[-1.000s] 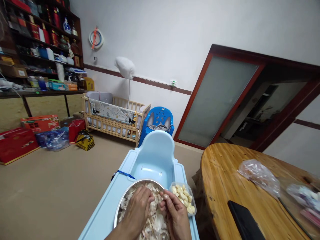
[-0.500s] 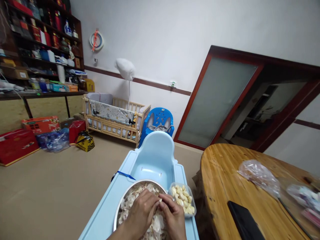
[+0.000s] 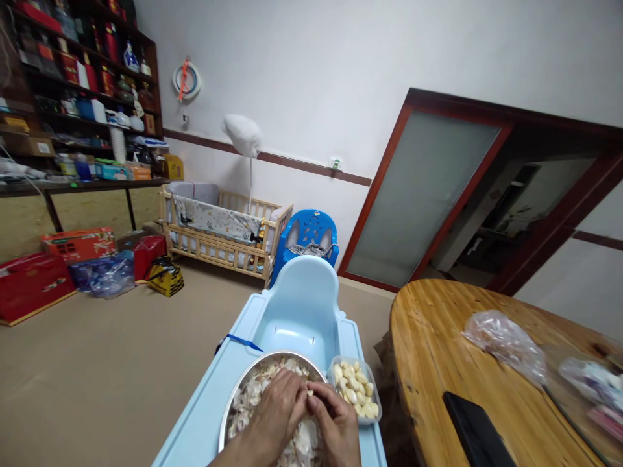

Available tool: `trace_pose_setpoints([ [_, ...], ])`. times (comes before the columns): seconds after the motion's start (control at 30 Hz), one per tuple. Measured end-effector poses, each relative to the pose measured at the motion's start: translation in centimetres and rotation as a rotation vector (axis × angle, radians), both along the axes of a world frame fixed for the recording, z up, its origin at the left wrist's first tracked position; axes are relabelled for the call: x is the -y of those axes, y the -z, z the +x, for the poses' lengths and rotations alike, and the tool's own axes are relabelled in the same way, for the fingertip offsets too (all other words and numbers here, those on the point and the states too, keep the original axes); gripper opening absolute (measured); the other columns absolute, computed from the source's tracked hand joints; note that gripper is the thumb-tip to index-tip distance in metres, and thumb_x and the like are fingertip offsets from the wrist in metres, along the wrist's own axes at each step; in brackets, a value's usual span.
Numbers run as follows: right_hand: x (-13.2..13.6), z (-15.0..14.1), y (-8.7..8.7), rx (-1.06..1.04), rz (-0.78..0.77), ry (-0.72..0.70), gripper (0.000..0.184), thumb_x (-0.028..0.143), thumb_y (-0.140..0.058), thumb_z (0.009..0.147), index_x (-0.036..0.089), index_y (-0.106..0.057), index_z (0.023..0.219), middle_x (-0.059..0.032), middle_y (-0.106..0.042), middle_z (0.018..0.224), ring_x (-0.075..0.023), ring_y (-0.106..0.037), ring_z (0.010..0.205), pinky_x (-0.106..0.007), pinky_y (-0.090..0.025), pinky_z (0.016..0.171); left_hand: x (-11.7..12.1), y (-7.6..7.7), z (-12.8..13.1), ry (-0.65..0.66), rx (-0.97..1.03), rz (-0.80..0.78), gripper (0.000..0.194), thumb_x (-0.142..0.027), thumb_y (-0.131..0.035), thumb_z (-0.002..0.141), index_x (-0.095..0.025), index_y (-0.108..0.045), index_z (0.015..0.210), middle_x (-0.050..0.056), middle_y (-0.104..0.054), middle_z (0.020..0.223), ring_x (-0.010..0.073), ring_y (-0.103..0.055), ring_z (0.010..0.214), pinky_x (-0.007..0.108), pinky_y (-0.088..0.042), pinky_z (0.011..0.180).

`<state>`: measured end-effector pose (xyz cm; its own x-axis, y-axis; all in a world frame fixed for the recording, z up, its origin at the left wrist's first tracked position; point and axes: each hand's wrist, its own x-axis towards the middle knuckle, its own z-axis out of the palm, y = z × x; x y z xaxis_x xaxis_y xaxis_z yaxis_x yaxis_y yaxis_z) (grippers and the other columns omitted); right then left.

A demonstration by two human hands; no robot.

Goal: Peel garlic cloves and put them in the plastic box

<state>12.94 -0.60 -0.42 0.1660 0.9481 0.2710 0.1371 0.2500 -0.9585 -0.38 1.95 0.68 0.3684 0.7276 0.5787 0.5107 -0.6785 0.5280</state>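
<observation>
Both my hands meet above a round metal bowl point(image 3: 230, 403) heaped with papery garlic skins point(image 3: 250, 392). Between the fingertips of my right hand point(image 3: 335, 418) and my left hand point(image 3: 280, 408) is a small pale garlic clove point(image 3: 310, 392), mostly covered by the fingers. Both hands are closed in a pinch on it. Close to the right of my right hand, a clear plastic container point(image 3: 378, 405) holds several peeled garlic cloves point(image 3: 356, 387). Bowl and container rest on the tray of a light blue child's high chair point(image 3: 195, 421).
A wooden table point(image 3: 423, 363) at the right carries a black phone-like slab point(image 3: 479, 428) and a clear plastic bag point(image 3: 506, 340). Behind the high chair stand a blue plastic chair point(image 3: 311, 227) and a wooden crib point(image 3: 219, 243). Bags and boxes sit on the floor left.
My hands have come together, the right one moving slightly left toward the left. The garlic clove stays between the fingertips. The bowl and the container have stayed in place.
</observation>
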Motion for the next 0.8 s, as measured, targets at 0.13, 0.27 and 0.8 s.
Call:
trace_pose_setpoints([
  [0.13,0.2,-0.4,-0.3,-0.170,-0.082,0.001,0.019,0.035,-0.069,0.069,0.021,-0.074,0.080,-0.0070,-0.073,0.085,-0.0233,-0.065,0.082,-0.030,-0.050,0.076,0.1,-0.2,0.2,-0.012,0.056,-0.058,0.019,-0.011,-0.043,0.083,-0.019,-0.052,0.068,0.004,-0.061,0.068,0.0198,-0.059,0.064,0.031,-0.047,0.058],
  [0.27,0.0,-0.9,-0.1,-0.368,-0.155,0.019,0.023,0.036,-0.075,0.062,0.018,-0.073,0.077,-0.0068,-0.073,0.084,-0.0224,-0.065,0.081,-0.030,-0.050,0.075,0.3,-0.4,0.5,-0.050,0.071,-0.044,0.018,-0.013,-0.042,0.083,-0.019,-0.053,0.070,0.004,-0.060,0.067,0.0196,-0.059,0.063,0.031,-0.048,0.058],
  [0.8,-0.2,-0.1,-0.5,-0.694,-0.221,0.007,0.030,0.034,-0.080,0.057,0.020,-0.073,0.082,-0.0030,-0.073,0.079,-0.0139,-0.062,0.068,-0.023,-0.048,0.067,0.5,0.2,0.0,-0.018,-0.055,0.071,0.022,-0.012,-0.042,0.087,-0.018,-0.060,0.074,0.005,-0.061,0.075,0.0215,-0.056,0.073,0.036,-0.048,0.066],
])
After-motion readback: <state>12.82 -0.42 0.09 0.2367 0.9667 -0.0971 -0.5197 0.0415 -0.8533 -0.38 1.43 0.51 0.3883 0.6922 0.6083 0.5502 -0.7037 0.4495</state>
